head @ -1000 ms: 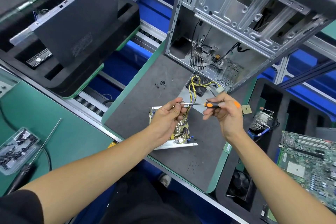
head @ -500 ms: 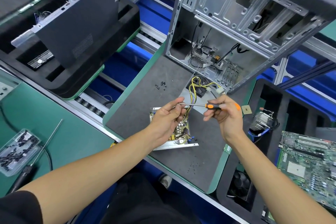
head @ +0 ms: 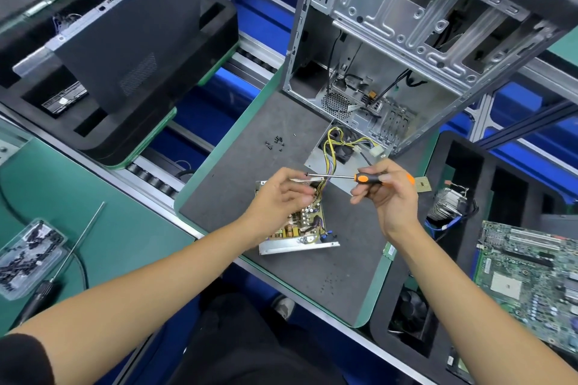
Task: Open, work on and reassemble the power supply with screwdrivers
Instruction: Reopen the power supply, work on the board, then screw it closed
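The opened power supply (head: 300, 225) lies on the grey mat (head: 237, 166), its circuit board bare in a metal tray. Its lid with a fan (head: 339, 147) and yellow wires lies just behind. My right hand (head: 387, 194) grips a black and orange screwdriver (head: 359, 177) held level above the supply, tip pointing left. My left hand (head: 281, 197) hovers over the board and pinches a tiny dark screw (head: 306, 173) at the screwdriver's tip.
An open PC case (head: 406, 50) stands behind the mat. Several loose screws (head: 276, 142) lie left of the lid. A foam tray (head: 488, 172) at right holds a heatsink (head: 447, 203) and a motherboard (head: 528, 278). A long screwdriver (head: 62, 262) and a screw box (head: 28, 256) lie left.
Both hands have stayed almost in place above the supply; the left fingertips have shifted slightly at the screwdriver tip.
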Tool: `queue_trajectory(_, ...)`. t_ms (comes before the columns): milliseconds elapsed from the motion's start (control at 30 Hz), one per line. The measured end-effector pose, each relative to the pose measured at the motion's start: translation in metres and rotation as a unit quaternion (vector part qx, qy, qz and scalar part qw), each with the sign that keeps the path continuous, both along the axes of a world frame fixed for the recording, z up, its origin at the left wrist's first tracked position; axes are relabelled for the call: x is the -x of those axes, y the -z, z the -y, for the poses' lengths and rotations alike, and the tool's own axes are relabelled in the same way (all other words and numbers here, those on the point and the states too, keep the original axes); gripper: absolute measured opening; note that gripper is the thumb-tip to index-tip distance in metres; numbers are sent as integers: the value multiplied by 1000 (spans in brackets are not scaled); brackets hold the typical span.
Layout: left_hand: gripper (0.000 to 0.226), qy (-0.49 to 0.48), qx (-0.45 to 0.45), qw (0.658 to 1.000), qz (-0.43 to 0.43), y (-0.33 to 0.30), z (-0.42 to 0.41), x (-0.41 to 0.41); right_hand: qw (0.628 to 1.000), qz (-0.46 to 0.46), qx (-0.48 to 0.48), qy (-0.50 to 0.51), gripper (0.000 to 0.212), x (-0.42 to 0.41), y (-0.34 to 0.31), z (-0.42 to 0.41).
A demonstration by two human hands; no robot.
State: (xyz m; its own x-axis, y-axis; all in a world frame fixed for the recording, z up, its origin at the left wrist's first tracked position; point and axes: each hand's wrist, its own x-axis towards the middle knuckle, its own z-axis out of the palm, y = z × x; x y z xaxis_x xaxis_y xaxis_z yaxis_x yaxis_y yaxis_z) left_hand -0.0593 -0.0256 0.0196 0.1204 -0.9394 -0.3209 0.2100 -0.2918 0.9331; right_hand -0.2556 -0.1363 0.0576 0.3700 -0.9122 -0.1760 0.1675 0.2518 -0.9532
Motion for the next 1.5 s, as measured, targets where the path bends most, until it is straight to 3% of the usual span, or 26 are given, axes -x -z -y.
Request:
queue_trajectory(33, 21, 46, 27, 991, 125, 5, -6, -7, 1000, -2, 1, -5, 33, 2, 0, 1)
queue_trajectory(67, 13, 103, 66, 959, 255, 11, -12, -13, 1000, -4, 1, -10, 34, 5, 0, 2)
queue_trajectory(133, 11, 210, 172, 831, 485, 25, -29, -26, 1000, -6, 5, -19, 34, 10, 0, 4)
queue_trajectory(167, 16, 247, 216, 770, 548, 32, -37, -32, 1000, -7, 7, -21, 34, 12, 0, 5)
queue_trajectory(233, 28, 290, 263, 694, 604, 44, -46, -43, 1000, -19, 9, -23, 35, 17, 1, 6)
queue_trajectory(333, 28, 320, 273, 646, 637, 57, -47, -48, 998, -45, 24, -39, 34, 23, 2, 8)
queue_trajectory(367, 36, 335, 270, 627, 649, 61, -45, -48, 997, -52, 29, -50, 34, 25, 3, 8)
queue_trajectory(433, 77, 377, 248, 592, 668, 68, -42, -47, 995, -64, 37, -68, 33, 28, 4, 8)
queue_trajectory(600, 97, 378, 250, 596, 663, 76, -45, -45, 988, -105, 46, -105, 26, 34, 11, 4)
queue_trajectory(733, 90, 347, 275, 601, 665, 84, -49, -46, 985, -117, 42, -121, 26, 37, 16, 2)
queue_trajectory(900, 94, 334, 287, 580, 686, 88, -51, -44, 984, -124, 37, -126, 25, 39, 20, 1)
queue_trajectory(1300, 101, 309, 288, 616, 665, 96, -53, -42, 977, -149, 38, -145, 20, 40, 27, -4)
queue_trajectory(1500, 96, 328, 280, 600, 674, 100, -54, -44, 977, -149, 39, -148, 20, 38, 28, -4)
